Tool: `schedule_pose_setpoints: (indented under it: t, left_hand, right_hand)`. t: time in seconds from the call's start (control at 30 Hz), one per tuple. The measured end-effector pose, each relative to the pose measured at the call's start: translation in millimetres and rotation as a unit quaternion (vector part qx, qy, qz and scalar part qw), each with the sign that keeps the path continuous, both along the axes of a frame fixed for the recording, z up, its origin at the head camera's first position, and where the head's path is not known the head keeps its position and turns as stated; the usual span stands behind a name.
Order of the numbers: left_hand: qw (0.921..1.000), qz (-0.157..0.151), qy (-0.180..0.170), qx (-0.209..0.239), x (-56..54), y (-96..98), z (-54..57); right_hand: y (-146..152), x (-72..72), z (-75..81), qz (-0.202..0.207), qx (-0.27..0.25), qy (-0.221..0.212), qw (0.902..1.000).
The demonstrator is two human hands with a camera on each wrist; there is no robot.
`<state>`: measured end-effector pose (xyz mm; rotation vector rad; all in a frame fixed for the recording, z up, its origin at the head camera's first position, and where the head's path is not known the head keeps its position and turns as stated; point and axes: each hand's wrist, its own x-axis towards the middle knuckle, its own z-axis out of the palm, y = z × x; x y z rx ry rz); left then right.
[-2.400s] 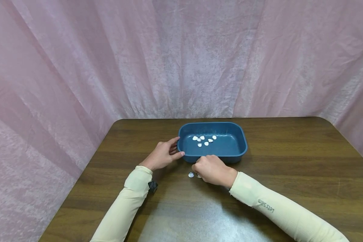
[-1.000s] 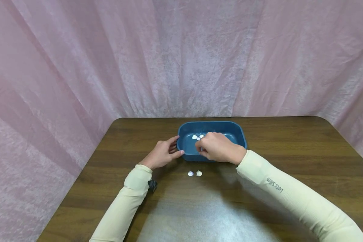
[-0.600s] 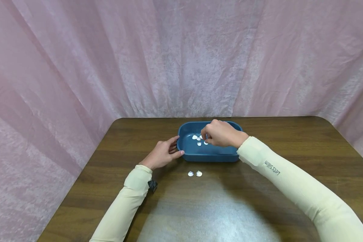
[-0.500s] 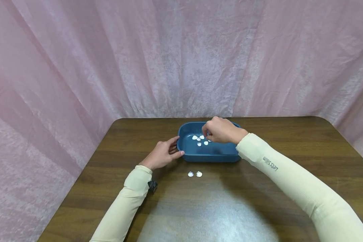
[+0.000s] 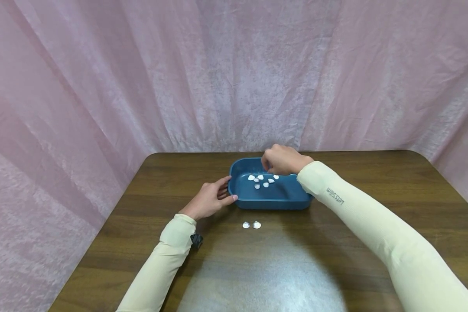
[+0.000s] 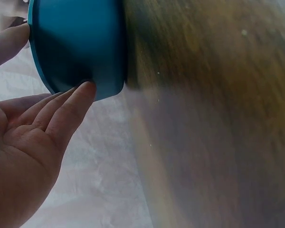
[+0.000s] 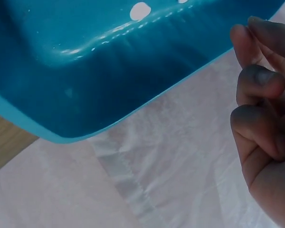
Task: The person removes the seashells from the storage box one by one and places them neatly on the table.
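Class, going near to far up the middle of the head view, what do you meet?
Two small white shell-like pieces on the brown wood-grain table, the blue rectangular tray's near wall, the loose white pieces inside, the pink velvety curtain.

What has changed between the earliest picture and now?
The right hand moved forward from beside the two shells on the table to the far side of the blue tray, leaving both in full view. The left hand stayed at the tray's left end; the shells inside lie as before.

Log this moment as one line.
left hand: touching tray end | right hand: over tray, fingers curled, nothing visible held | shells: several in tray, two on table
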<state>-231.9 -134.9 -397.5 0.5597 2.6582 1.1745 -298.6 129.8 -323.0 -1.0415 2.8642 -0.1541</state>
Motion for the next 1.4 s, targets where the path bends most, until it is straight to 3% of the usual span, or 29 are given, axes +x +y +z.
schedule_pose_setpoints:
  t: [0.17, 0.37, 0.6, 0.97, 1.4]
  left_hand:
    - [1.0, -0.001, -0.001, 0.001, 0.1, -0.1, 0.0]
    - [1.0, -0.001, -0.003, -0.003, -0.3, -0.4, 0.9]
    - [1.0, -0.003, -0.002, -0.001, -0.5, -1.0, 0.4]
    - [1.0, -0.008, 0.003, 0.005, -0.9, -1.5, -0.4]
    - [0.9999, -0.01, 0.004, 0.005, -0.8, -2.0, -1.7]
  right_hand:
    - [-2.9, -9.3, -4.9, -0.002, 0.022, -0.015, 0.9996]
    - [-7.3, -16.3, -11.8, -0.036, 0.047, -0.014, 0.9981]
    - [-14.0, -25.1, -24.0, -0.091, 0.074, -0.043, 0.9921]
    - [-16.7, -32.3, -39.1, -0.147, 0.112, -0.025, 0.9825]
    - [-11.1, -34.3, -52.6, -0.112, 0.103, -0.025, 0.988]
